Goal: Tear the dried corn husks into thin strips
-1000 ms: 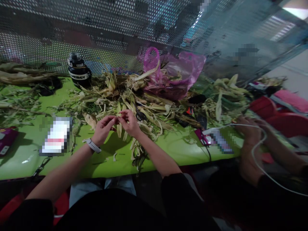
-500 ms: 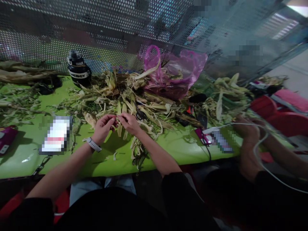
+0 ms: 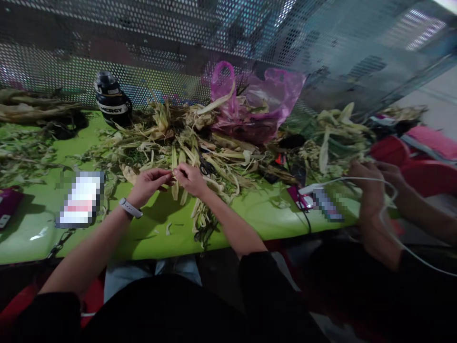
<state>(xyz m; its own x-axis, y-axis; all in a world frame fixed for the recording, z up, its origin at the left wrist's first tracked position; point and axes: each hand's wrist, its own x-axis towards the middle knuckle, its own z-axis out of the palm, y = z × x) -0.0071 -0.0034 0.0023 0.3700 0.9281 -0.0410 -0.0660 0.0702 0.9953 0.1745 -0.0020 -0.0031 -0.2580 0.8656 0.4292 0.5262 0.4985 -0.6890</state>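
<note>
My left hand (image 3: 152, 184), with a white watch band on the wrist, is closed in a pinch, fingertips towards the right hand. My right hand (image 3: 190, 179) pinches too, its fingertips almost meeting the left ones. Whatever is between the fingers is too small to make out. Just beneath them, pale dry husk strips (image 3: 174, 191) point towards me. Black-handled scissors (image 3: 207, 166) lie right beyond my right hand, on a heap of dried husks and stalks (image 3: 224, 157).
A green-covered table (image 3: 246, 221) carries a dark bottle (image 3: 113, 102), a pink plastic bag (image 3: 255, 126), a lit phone (image 3: 80, 199) at left and a purple box (image 3: 9, 205). Another person's hands (image 3: 371, 178) work at the right beside a white cable (image 3: 382, 214). A perforated metal panel (image 3: 160, 43) stands behind.
My left wrist has shifted slightly left and the hand looks a little flatter. Both hands still pinch close together over the husks. The whole view has moved slightly.
</note>
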